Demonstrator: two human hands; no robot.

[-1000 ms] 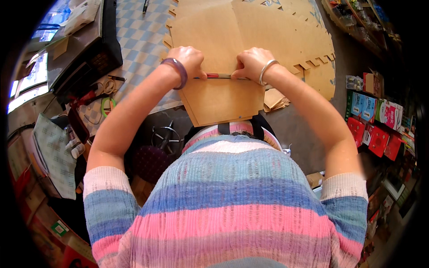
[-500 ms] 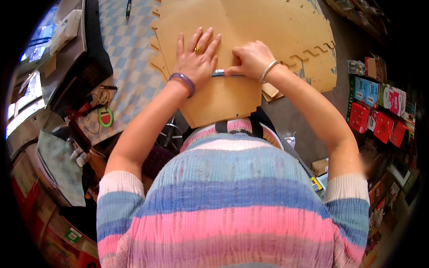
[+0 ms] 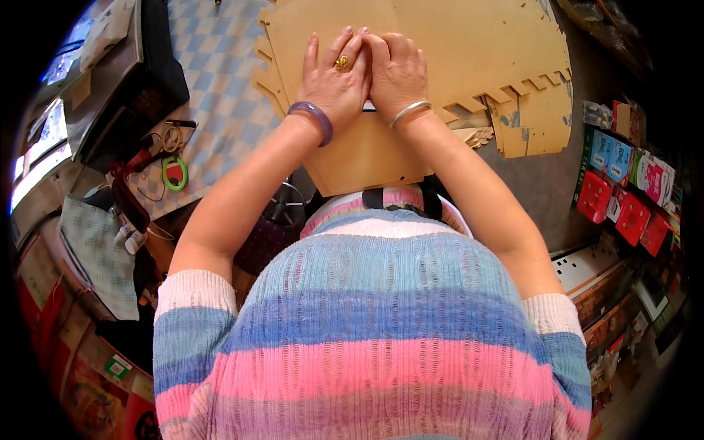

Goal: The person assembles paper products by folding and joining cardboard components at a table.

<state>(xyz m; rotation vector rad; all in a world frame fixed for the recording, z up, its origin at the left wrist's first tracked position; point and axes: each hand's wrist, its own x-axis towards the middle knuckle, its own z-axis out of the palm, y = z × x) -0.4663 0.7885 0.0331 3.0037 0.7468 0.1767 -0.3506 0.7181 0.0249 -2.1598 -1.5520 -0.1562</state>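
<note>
My left hand [image 3: 334, 88] lies flat on a stack of brown cardboard sheets [image 3: 462, 51], fingers stretched out and pointing away from me. Right beside it, my right hand [image 3: 398, 77] rests on the same cardboard with its fingers bent and close together. The two hands touch along the left index finger. Whatever the right fingertips hold, if anything, is hidden. A bit of a white and dark-blue strip [image 3: 369, 107] shows between my wrists; the hands cover the rest. The sheet's near end reaches my waist.
Sawtooth notches [image 3: 513, 88] edge the cardboard on the right. A blue-checked tablecloth [image 3: 220, 81] lies at left, with a green ring-shaped item [image 3: 174, 174] and cords. Red and blue packages [image 3: 620, 183] stand at far right. A black bag-like object [image 3: 158, 73] stands at far left.
My right hand has moved left, up against the left hand, and now covers most of the blue strip. Both hands have shifted slightly farther away. The cardboard appears a little higher in view.
</note>
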